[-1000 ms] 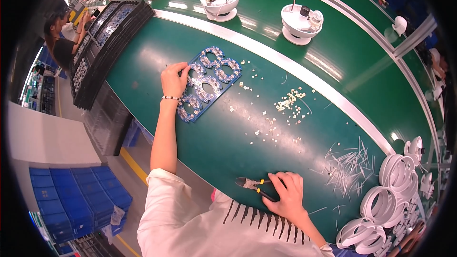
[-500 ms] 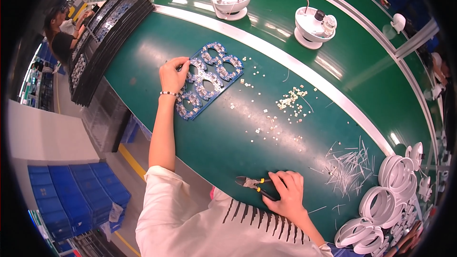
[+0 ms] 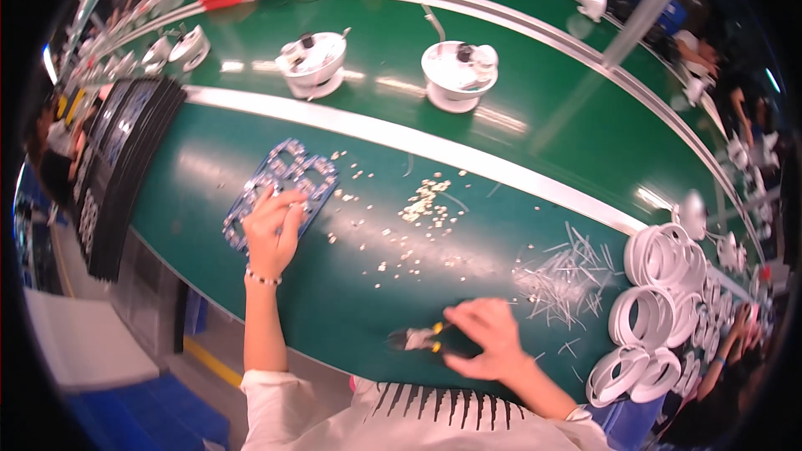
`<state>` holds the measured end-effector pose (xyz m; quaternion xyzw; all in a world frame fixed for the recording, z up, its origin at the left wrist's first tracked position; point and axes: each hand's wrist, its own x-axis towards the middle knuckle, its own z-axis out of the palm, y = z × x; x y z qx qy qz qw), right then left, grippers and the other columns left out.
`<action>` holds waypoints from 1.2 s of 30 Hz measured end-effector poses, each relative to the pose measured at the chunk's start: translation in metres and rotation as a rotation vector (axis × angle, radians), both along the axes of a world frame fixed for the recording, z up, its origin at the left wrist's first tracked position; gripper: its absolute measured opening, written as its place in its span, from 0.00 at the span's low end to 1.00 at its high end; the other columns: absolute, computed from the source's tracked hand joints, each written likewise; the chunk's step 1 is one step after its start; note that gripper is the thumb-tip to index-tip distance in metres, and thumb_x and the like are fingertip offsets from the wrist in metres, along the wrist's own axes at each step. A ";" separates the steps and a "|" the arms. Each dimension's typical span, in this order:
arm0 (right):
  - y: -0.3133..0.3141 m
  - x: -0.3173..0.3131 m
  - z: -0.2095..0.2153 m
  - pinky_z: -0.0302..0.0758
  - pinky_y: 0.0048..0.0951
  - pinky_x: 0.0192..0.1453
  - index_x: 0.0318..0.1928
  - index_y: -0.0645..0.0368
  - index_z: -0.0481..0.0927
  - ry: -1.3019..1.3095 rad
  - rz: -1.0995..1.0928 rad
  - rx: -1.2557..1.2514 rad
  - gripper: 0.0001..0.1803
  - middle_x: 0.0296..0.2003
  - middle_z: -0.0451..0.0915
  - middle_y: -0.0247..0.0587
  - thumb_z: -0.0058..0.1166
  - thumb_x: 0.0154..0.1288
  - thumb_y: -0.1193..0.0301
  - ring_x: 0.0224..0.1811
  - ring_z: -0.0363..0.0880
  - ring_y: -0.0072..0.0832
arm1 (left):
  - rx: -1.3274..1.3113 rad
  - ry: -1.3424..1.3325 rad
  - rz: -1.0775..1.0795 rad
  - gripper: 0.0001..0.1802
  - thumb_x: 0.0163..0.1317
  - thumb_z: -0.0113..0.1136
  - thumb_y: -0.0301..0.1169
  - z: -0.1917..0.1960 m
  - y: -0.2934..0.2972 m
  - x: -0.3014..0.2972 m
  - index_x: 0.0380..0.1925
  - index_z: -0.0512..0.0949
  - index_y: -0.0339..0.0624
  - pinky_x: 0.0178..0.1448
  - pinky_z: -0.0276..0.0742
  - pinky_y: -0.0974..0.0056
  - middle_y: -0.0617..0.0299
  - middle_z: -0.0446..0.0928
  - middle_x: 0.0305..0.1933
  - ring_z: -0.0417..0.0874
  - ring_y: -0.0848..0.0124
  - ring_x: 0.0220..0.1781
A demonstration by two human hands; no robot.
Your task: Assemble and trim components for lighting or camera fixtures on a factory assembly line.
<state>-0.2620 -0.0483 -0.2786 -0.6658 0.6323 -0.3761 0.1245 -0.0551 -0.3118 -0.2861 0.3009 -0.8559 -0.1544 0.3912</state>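
Note:
A panel of joined blue ring-shaped circuit boards (image 3: 316, 177) lies on the green bench, left of the middle. Over its near part is my left hand (image 3: 274, 230), fingers loosely bent and apart, nothing visible in them; whether the fingertips touch the boards I cannot tell. My right hand (image 3: 491, 341) holds a pair of side cutters (image 3: 418, 338) low over the bench near the front edge. The cutters' yellow-and-black handles are spread between thumb and fingers, and the jaws point left. Motion blurs the right hand and the tool somewhat.
Small pale square pieces (image 3: 428, 202) are scattered mid-bench. Thin white strips (image 3: 572, 276) lie in a pile at right, beside stacked white rings (image 3: 647, 317). Black trays (image 3: 125, 175) stand at left. White bowl-shaped units (image 3: 459, 75) sit on the green conveyor beyond a pale rail.
The view has shifted, so the bench appears lower. My left hand has moved from the boards' left edge to over their near part. My right hand keeps the cutters near the bench front.

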 end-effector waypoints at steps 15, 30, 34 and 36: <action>-0.266 -0.214 0.158 0.64 0.29 0.45 0.33 0.55 0.78 1.511 0.029 0.052 0.21 0.30 0.71 0.34 0.61 0.29 0.71 0.40 0.69 0.30 | -0.034 0.138 0.068 0.09 0.55 0.48 0.21 -0.015 -0.009 0.005 0.20 0.77 0.32 0.47 0.73 0.58 0.56 0.79 0.26 0.80 0.61 0.29; -0.292 -0.233 0.118 0.63 0.26 0.44 0.28 0.51 0.80 1.612 0.146 0.209 0.15 0.29 0.73 0.30 0.63 0.33 0.67 0.41 0.69 0.28 | 0.024 0.122 0.023 0.08 0.54 0.48 0.21 -0.018 -0.008 -0.001 0.20 0.76 0.33 0.46 0.73 0.58 0.56 0.79 0.26 0.80 0.62 0.29; -0.289 -0.232 0.116 0.64 0.25 0.44 0.25 0.51 0.80 1.645 0.144 0.220 0.11 0.29 0.73 0.30 0.60 0.32 0.71 0.40 0.70 0.27 | 0.041 0.134 0.026 0.09 0.54 0.48 0.21 -0.019 -0.008 -0.001 0.20 0.76 0.33 0.46 0.73 0.58 0.56 0.79 0.26 0.80 0.62 0.29; -0.287 -0.231 0.118 0.69 0.27 0.38 0.21 0.53 0.80 1.650 0.196 0.277 0.08 0.25 0.76 0.34 0.60 0.31 0.73 0.35 0.74 0.30 | 0.043 0.130 0.024 0.09 0.54 0.48 0.21 -0.019 -0.008 -0.003 0.20 0.76 0.33 0.46 0.73 0.58 0.56 0.79 0.26 0.80 0.62 0.29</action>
